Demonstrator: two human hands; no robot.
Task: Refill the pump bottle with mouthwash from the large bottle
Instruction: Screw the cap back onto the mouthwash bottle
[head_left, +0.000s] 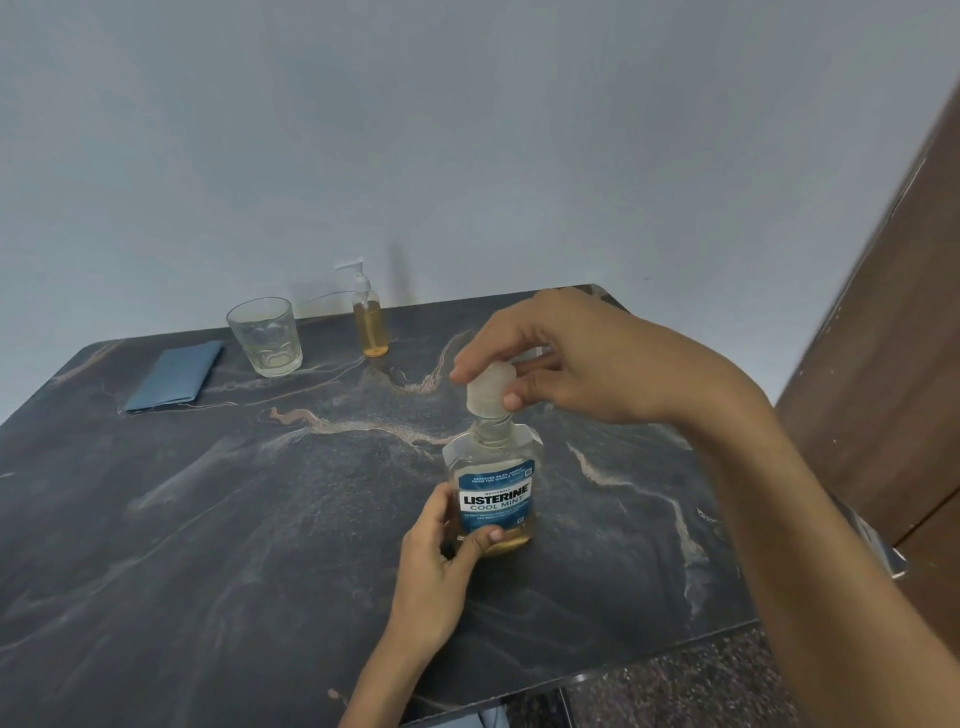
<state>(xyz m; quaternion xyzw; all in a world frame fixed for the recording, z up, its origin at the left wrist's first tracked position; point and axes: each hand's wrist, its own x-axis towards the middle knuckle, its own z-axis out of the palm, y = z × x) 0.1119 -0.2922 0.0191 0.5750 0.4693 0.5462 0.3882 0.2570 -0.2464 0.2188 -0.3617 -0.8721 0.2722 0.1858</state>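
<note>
A large clear mouthwash bottle (493, 483) with a blue label stands upright on the dark marble table (208, 519), holding a little amber liquid at its bottom. My left hand (441, 566) grips its lower body from the left. My right hand (561, 358) pinches the translucent cap (488, 392) from above; the cap sits on or just above the neck. The small pump bottle (370, 317) with a white pump and amber liquid stands at the far edge, apart from both hands.
A clear drinking glass (266, 335) stands left of the pump bottle. A folded blue cloth (174, 376) lies at the far left. A pale wall backs the table, and a brown wooden panel (883, 338) rises on the right.
</note>
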